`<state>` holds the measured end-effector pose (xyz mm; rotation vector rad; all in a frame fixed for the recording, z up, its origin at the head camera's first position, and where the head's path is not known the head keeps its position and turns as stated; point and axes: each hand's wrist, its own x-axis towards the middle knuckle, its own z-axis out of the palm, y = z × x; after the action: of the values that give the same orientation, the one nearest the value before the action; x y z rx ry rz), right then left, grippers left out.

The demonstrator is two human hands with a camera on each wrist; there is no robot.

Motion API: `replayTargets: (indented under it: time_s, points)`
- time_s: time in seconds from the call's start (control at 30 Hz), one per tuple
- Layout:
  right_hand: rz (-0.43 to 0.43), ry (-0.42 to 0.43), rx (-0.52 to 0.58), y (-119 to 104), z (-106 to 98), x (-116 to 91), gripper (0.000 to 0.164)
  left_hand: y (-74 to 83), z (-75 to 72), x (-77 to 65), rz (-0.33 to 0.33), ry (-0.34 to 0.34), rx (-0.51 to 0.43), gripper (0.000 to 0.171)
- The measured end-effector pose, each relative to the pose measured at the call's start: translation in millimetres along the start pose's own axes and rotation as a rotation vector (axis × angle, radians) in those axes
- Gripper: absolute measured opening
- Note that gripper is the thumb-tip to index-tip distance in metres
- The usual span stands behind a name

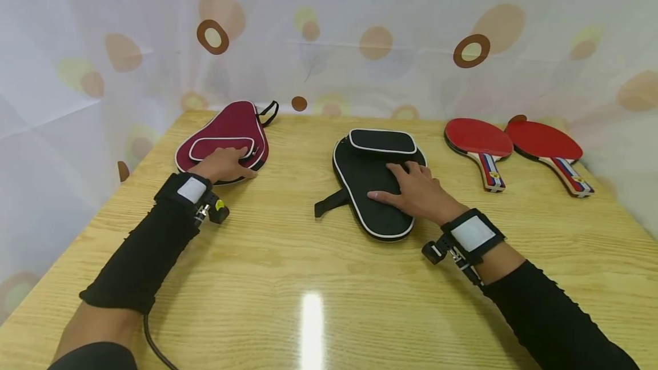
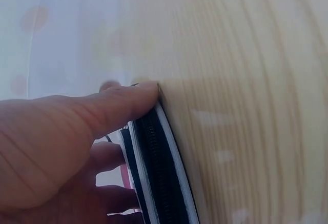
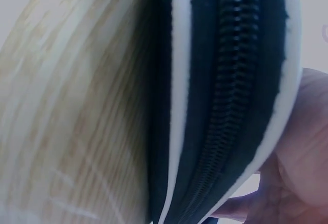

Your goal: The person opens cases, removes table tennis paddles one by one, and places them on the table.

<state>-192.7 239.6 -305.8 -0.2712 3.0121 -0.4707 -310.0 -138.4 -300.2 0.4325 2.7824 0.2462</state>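
Note:
A dark red table tennis bat case (image 1: 231, 119) with white piping and a small front pocket lies at the back left of the table. My left hand (image 1: 222, 165) rests over its pocket end, and in the left wrist view the thumb (image 2: 123, 103) reaches the zippered edge. Nearer the middle lies a black bat case (image 1: 367, 187), its pocket toward the back and its strap out to the left. Across its right side rests my right hand (image 1: 418, 192), fingers spread on the top face. The right wrist view has the black case's zipper (image 3: 233, 80) close up.
Two red table tennis bats, a left one (image 1: 478, 137) and a right one (image 1: 547, 141), lie side by side at the back right, handles toward me. A patterned curtain (image 1: 334, 33) hangs behind the wooden table (image 1: 267, 267). A cable (image 1: 154, 344) runs beside my left forearm.

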Motion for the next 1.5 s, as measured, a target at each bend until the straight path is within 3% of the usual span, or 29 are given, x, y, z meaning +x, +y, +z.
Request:
replayTargets:
  time_s: [0.37,0.97,1.17,1.37,1.5]
  points:
    - [0.006,0.006,0.001,1.2,2.7,-0.9,0.09,-41.7,-9.0,-11.6,-0.031,-0.012,-0.022,0.08]
    - [0.003,0.022,-0.001,1.0,6.0,-1.4,0.09,-82.7,-14.3,-19.7,-0.019,-0.014,-0.044,0.084]
    - [0.007,0.027,-0.001,1.0,6.0,-1.2,0.089,-101.7,-14.3,-17.3,-0.028,-0.009,-0.068,0.094]
    - [-0.031,0.013,0.008,1.0,2.4,-6.7,0.089,-101.7,-12.9,-22.0,-0.05,-0.022,-0.061,0.088]
    - [-0.087,-0.061,0.028,4.6,-2.3,-18.7,0.09,-82.2,-4.3,-25.7,-0.091,0.034,-0.024,0.084]
